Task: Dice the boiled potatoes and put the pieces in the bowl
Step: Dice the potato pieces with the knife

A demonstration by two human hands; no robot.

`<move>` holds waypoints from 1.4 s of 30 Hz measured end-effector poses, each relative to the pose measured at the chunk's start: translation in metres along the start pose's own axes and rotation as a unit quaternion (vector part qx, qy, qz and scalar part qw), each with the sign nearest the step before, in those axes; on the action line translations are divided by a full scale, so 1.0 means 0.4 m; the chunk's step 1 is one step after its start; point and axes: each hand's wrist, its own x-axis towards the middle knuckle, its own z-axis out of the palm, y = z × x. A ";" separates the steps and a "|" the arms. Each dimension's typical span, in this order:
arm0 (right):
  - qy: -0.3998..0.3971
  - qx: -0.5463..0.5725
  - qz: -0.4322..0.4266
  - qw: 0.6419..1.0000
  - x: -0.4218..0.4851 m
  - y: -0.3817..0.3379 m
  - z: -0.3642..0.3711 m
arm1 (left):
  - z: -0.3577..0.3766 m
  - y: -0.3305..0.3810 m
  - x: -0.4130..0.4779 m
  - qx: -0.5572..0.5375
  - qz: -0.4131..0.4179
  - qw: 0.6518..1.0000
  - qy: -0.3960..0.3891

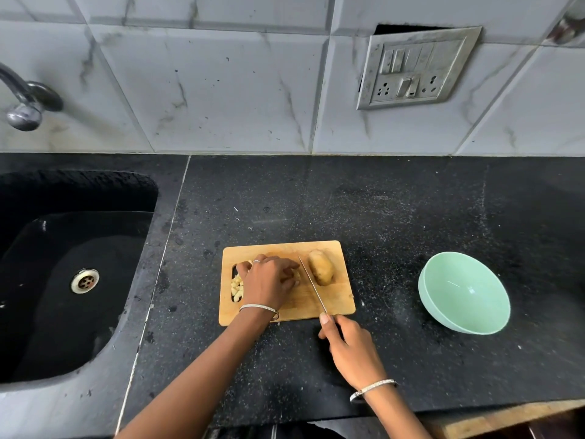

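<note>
1. The knife [311, 285], in the right hand [348, 350], bars the gap between the whole potato [321, 267] and the left hand [269, 280] holding a cut potato [296, 276].
2. Right of the right hand, bare counter [389, 280] reaches the bowl [443, 315].
3. Beyond both hands, counter lies open.
4. Left of the left hand: the sink [63, 312].

A home kitchen: black speckled stone countertop [380, 201] with a sunken black sink [72, 280] at left, a chrome tap [23, 99] at upper left, marble-look wall tiles [221, 83], and a switch-and-socket plate [418, 68] at upper right.
</note>
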 end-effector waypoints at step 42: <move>-0.013 -0.072 0.076 0.994 0.015 -0.084 0.083 | -0.013 0.005 0.025 0.009 -0.042 0.999 0.011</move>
